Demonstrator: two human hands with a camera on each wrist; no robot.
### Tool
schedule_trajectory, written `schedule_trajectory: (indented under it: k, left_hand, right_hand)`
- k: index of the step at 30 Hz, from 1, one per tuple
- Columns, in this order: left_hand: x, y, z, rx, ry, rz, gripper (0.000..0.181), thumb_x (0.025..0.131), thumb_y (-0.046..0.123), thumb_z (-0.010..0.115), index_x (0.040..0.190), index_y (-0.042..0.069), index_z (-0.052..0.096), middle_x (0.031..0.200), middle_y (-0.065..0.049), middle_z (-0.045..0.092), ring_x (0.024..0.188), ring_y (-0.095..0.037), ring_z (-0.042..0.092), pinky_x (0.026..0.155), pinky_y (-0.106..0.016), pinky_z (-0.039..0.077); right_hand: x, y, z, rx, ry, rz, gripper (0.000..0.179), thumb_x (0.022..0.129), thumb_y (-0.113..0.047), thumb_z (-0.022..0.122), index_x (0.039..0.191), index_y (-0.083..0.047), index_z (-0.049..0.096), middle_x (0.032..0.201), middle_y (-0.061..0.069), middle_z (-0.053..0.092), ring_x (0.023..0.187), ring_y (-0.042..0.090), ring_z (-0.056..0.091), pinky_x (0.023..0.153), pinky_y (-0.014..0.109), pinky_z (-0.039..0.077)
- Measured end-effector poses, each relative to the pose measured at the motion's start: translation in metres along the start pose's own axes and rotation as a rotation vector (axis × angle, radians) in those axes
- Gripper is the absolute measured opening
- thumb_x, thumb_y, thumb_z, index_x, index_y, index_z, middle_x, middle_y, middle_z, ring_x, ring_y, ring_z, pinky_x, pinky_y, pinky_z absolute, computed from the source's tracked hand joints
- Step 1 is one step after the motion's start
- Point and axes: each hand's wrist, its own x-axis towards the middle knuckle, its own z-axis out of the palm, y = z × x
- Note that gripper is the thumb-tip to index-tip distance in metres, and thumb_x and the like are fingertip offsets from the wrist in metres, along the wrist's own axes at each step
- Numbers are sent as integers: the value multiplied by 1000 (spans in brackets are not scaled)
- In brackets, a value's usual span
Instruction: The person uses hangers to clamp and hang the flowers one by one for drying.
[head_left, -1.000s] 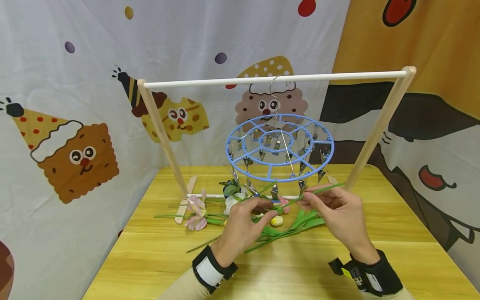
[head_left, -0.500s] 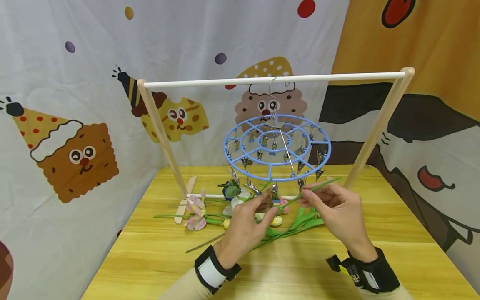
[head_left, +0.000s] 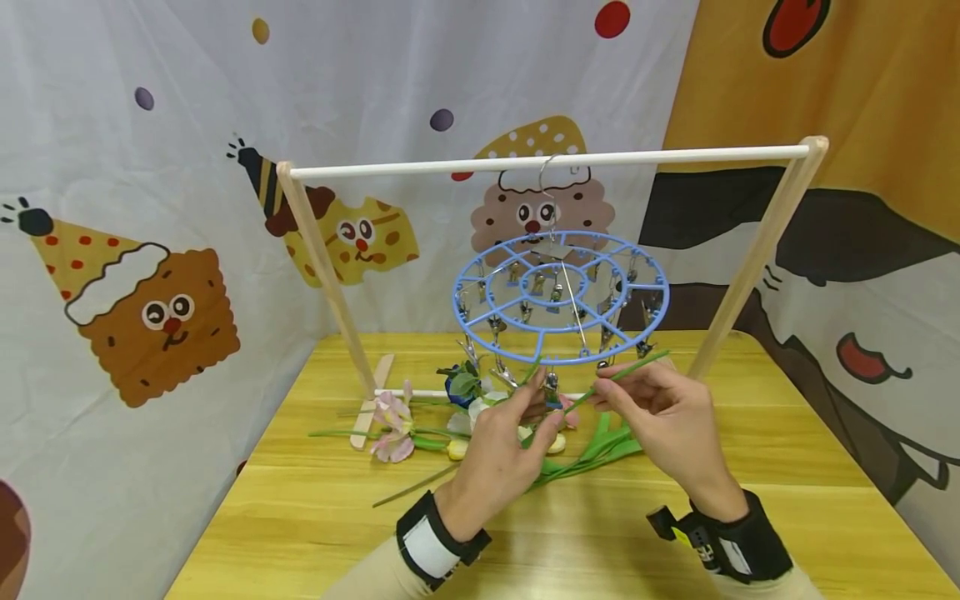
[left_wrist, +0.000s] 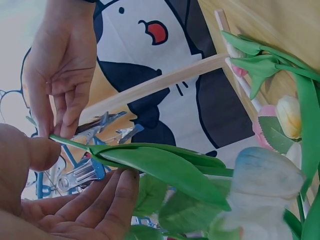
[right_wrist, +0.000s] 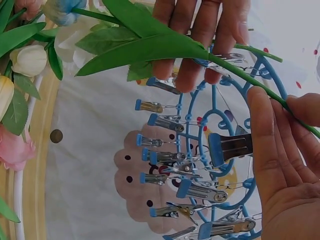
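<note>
My right hand (head_left: 678, 408) pinches the green stem (right_wrist: 240, 75) of an artificial tulip between thumb and fingers. Its pale blue-white bloom (left_wrist: 265, 172) points away from that hand. My left hand (head_left: 495, 454) lies under the tulip's leaves (left_wrist: 165, 165), fingers fairly straight and thumb apart. Between its thumb and fingers hangs a metal clip (left_wrist: 82, 176) with blue tips. The clip belongs to a round blue drying hanger (head_left: 542, 354). A second green stem (right_wrist: 260, 51) passes behind the left fingers; what holds it is hidden.
A wooden rack with a white bar (head_left: 390, 168) carries the hanger, whose several clips dangle close above the hands. Below lie a pink flower (head_left: 392, 425), a blue flower (head_left: 459, 387), yellow-white tulips and loose green stems (head_left: 592, 458) on the wooden table (head_left: 300, 533).
My left hand has moved slightly right and its fingers have spread from the stem. My right hand has shifted a little left with the tulip. The hanger swings slightly.
</note>
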Motion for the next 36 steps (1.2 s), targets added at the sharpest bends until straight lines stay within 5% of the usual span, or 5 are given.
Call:
schedule_trajectory:
  k: [11, 16, 21, 31, 36]
  left_hand:
    - [6, 5, -3, 89, 73, 10, 43, 123, 21, 63, 157, -4, 64, 122, -12, 89, 104, -22, 88, 86, -31, 71]
    - [8, 5, -8, 109, 113, -15, 40, 122, 20, 64, 155, -2, 69, 126, -14, 88, 107, -26, 88, 91, -39, 73]
    - [10, 5, -13, 48, 103, -61, 35, 120, 19, 67, 149, 0, 74, 132, -12, 88, 110, -26, 87, 95, -39, 73]
    - [12, 4, -24, -96, 64, -143, 29, 120, 23, 69, 145, 8, 74, 134, -11, 87, 112, -29, 86, 95, -30, 70]
    - [13, 2, -25, -108, 81, -180, 28, 119, 24, 72, 142, 9, 75, 133, -11, 86, 113, -26, 85, 97, -29, 70]
  right_hand:
    - [2, -2, 1, 1, 1, -9, 22, 100, 19, 79, 113, 2, 84, 109, -11, 88, 87, 7, 87, 74, 25, 70]
    - [2, -4, -1, -2, 1, -5, 22, 100, 20, 79, 111, 1, 82, 112, 9, 88, 88, 8, 88, 75, 27, 71]
    - [1, -3, -3, -4, 0, -10, 20, 101, 19, 79, 106, 0, 80, 119, 20, 85, 88, 10, 88, 75, 27, 71]
    - [1, 0, -6, -14, 15, -37, 20, 101, 20, 78, 104, 0, 80, 116, -9, 88, 85, 9, 87, 70, 23, 69]
    - [1, 0, -7, -18, 17, -23, 20, 101, 18, 80, 105, -1, 80, 113, 2, 89, 84, 9, 87, 72, 26, 70]
